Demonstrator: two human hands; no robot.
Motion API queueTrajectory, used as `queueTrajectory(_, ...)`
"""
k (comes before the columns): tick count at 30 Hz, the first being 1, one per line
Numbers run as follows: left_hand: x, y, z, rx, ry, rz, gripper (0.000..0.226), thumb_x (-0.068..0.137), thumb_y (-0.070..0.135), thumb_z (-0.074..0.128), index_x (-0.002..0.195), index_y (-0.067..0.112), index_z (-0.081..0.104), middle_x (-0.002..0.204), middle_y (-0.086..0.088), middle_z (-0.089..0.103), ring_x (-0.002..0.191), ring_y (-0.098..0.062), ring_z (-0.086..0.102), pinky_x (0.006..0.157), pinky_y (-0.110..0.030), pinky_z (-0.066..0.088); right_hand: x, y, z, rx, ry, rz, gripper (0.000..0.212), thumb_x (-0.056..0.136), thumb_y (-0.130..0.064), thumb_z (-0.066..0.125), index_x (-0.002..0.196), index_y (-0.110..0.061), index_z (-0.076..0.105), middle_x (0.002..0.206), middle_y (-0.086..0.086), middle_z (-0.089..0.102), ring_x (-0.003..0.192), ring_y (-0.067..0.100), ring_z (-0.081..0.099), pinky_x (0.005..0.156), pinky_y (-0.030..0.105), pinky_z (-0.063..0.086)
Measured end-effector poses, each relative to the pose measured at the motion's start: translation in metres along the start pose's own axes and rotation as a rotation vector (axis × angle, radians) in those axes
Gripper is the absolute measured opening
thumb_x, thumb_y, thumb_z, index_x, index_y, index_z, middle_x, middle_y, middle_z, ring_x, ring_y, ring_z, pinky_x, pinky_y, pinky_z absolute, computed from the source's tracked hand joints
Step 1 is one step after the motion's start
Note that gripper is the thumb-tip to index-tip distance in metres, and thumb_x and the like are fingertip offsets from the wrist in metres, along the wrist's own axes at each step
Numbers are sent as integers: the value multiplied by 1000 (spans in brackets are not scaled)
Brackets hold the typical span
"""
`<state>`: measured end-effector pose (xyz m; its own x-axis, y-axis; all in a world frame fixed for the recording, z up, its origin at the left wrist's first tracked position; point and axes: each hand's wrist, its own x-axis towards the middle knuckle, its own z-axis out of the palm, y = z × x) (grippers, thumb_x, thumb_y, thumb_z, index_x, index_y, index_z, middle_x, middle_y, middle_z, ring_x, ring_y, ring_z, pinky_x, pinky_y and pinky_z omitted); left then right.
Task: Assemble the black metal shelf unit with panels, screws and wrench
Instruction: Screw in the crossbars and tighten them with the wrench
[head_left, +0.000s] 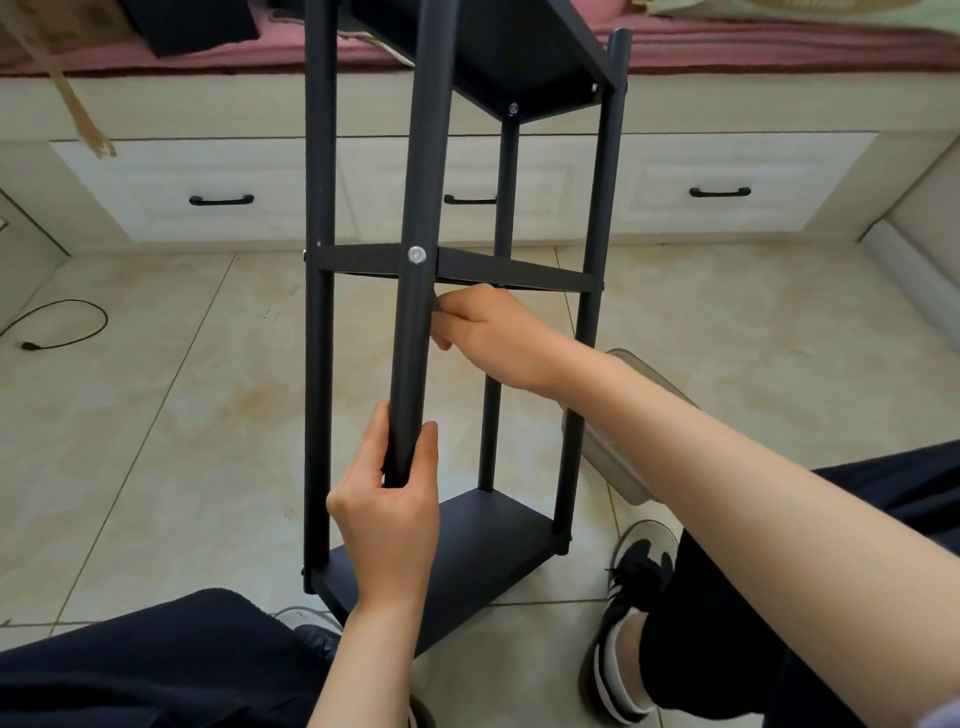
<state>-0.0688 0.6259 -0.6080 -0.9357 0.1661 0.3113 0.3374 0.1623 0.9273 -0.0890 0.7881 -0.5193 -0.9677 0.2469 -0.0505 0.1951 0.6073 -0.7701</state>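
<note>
Assembly is well advanced, judging from the frame: the shelf unit (457, 291) stands upright on the tiled floor (208, 405) with the bottom panel (483, 545), middle panel (514, 270) and top panel (498, 57) all seated between the posts; a silver screw (416, 254) is fitted through the near post (415, 291) at the middle panel, at 12 o'clock from the left hand; further screws show at the top panel corners; the foot of the near post appears not yet fixed to the bottom panel, though that joint is hidden behind the hand, so final fastening probably remains. Left hand (387, 512) has fingers and thumb clamped round the lower end of the near post; right hand (488, 332), at 1 o'clock from the left, has fingers curled beneath the middle panel, pinching a slim dark item, likely the wrench, too hidden to confirm. Containers: a clear plastic tub (618, 467) lies tilted on the floor at 3 o'clock from the unit, behind the right forearm; contents cannot be seen; drawers (218, 192) at 12 o'clock are closed.
</note>
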Motion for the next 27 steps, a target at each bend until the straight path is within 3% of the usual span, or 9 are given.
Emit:
queueTrajectory(4,-1,-3,1,-15,-11,11,37,92,12,72,128,5,68,76,2,65,61,-22,53,50,-26,44,6,6,4,-23,31,-19,34,102,-21,43,84,-6,69,66,-4,55,61,11,48,60,25,40)
queueTrajectory(9,-2,0,2,-7,-15,12,34,91,10,72,126,7,69,76,1,65,60,-19,52,50,-22,42,14,13,17,61,185,-66,40,100,-9,47,63,-23,54,52,-16,50,55,-3,52,56,9,39)
queueTrajectory(10,-2,1,2,-4,-20,25,30,92,10,72,122,12,70,74,-4,65,60,-22,52,50,-27,44,17,14,21,72,217,-80,38,100,-8,47,65,-21,55,57,-15,52,61,0,56,60,9,42)
queueTrajectory(12,-2,3,3,1,-27,48,32,92,8,72,120,23,66,75,-14,63,61,-27,52,52,-36,45,24,17,30,95,254,-100,26,100,-7,48,77,-10,61,70,-2,61,72,15,62,71,25,52)
queueTrajectory(13,-2,4,3,-2,-30,52,35,92,8,72,123,23,66,76,-13,64,63,-25,54,54,-34,47,28,19,35,104,262,-101,21,99,-6,49,86,-4,65,75,2,64,75,20,63,73,30,53)
queueTrajectory(15,-2,3,4,3,-28,42,35,91,8,72,126,14,68,79,-1,66,67,-16,57,57,-22,47,34,21,45,134,296,-99,18,96,-4,51,96,-3,69,73,-12,62,69,6,59,67,17,49)
queueTrajectory(17,-2,2,4,14,-21,31,39,91,9,72,129,7,67,84,9,67,69,-7,59,62,-13,46,38,23,50,237,314,-59,19,96,-11,55,84,-18,68,57,-24,56,59,-4,57,58,11,43)
queueTrajectory(20,-2,3,4,29,-33,63,41,90,9,73,130,6,66,86,13,68,70,-5,61,63,-12,46,42,27,58,308,383,-24,29,96,-17,57,73,-34,61,55,-33,56,57,-11,56,54,6,42)
queueTrajectory(27,-2,3,6,23,-46,63,40,90,12,73,129,4,67,75,6,64,62,-11,53,57,-15,42,46,40,66,264,572,-88,17,96,-16,58,102,-12,73,64,-30,52,62,-3,56,64,14,47)
